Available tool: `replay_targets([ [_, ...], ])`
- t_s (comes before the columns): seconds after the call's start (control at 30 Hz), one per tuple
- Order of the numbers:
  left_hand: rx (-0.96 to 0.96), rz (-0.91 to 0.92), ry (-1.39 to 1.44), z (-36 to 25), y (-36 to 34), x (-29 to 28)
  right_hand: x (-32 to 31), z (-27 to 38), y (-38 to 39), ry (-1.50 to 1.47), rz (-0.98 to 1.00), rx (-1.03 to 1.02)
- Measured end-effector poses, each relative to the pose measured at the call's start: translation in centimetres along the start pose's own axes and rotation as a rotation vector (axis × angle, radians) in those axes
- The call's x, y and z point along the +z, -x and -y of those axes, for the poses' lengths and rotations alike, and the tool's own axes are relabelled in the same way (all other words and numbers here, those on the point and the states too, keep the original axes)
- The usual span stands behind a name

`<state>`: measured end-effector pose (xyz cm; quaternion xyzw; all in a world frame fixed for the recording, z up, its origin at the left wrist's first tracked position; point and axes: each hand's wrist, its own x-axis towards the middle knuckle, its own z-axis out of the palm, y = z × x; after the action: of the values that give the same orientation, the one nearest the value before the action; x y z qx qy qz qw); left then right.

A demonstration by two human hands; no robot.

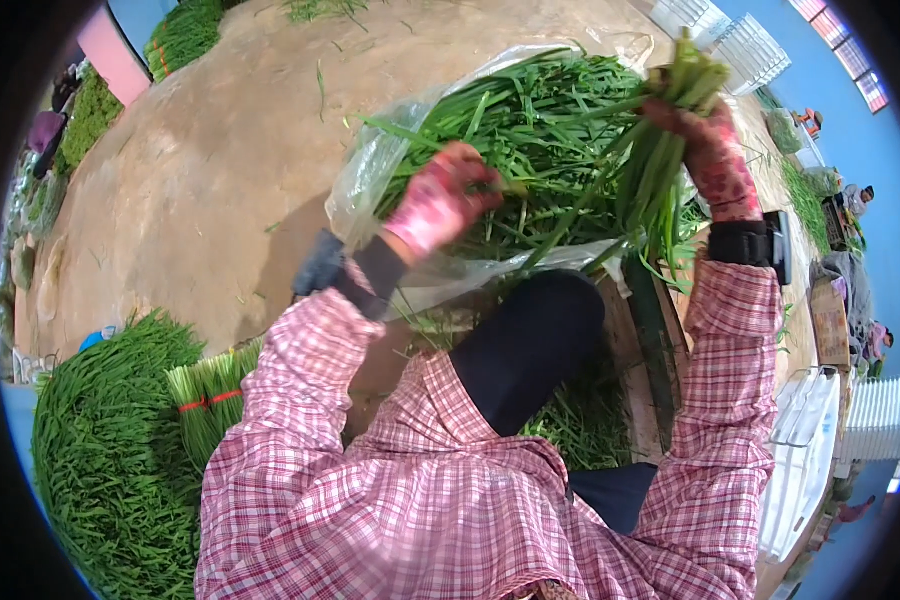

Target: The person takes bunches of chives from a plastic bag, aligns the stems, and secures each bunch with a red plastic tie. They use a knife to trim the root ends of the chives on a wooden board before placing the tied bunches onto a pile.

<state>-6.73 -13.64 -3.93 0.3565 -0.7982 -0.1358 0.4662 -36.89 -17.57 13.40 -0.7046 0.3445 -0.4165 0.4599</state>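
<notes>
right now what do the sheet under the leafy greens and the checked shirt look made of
Sheet: likely thin, glossy plastic; see-through, crinkled and catching the light. Checked shirt: probably matt woven cloth, judging by its soft folds; exact fibre unclear.

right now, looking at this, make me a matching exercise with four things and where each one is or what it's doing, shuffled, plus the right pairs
1 right hand
2 left hand
3 clear plastic sheet
4 red band

A around a tied bundle
B beneath the loose greens
C holding a bunch of stalks
D over the left part of the loose greens

Pairs: 1-C, 2-D, 3-B, 4-A
</notes>
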Motion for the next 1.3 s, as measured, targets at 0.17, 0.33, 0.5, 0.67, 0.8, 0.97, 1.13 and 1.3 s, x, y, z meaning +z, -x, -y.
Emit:
replay_targets([
  [0.17, -0.572, 0.071, 1.335, 0.4, -4.8, -9.5, -2.6, 3.3, 1.2, -0.024, -0.245, -0.152],
  [0.33, -0.598, -0.174, 1.363, 1.4, -5.4, -13.0, -6.2, 4.3, 2.6, -0.132, -0.423, -0.235],
  [0.5, -0.659, -0.361, 1.301, -0.4, -7.4, -13.8, -8.3, 4.7, 3.5, -0.209, -0.61, -0.248],
  [0.67, -0.536, -0.398, 1.28, -2.5, -9.8, -12.8, -6.8, 5.8, 2.7, 0.025, -0.595, -0.249],
  [0.8, -0.248, -0.408, 1.382, -5.1, -12.0, -6.6, 0.2, 4.2, 0.2, 0.075, -0.385, -0.242],
  [0.97, -0.073, -0.415, 1.276, -10.8, -12.2, 2.1, 7.5, 4.5, -0.8, 0.118, -0.167, -0.193],
  [1.13, -0.246, -0.336, 1.596, -8.9, -12.1, 4.3, 7.3, 3.2, -1.3, 0.026, -0.158, -0.08],
  [1.3, -0.147, -0.324, -0.275, -6.0, -6.8, -2.7, -6.8, 1.2, -2.5, 0.779, -0.266, -0.204],
])
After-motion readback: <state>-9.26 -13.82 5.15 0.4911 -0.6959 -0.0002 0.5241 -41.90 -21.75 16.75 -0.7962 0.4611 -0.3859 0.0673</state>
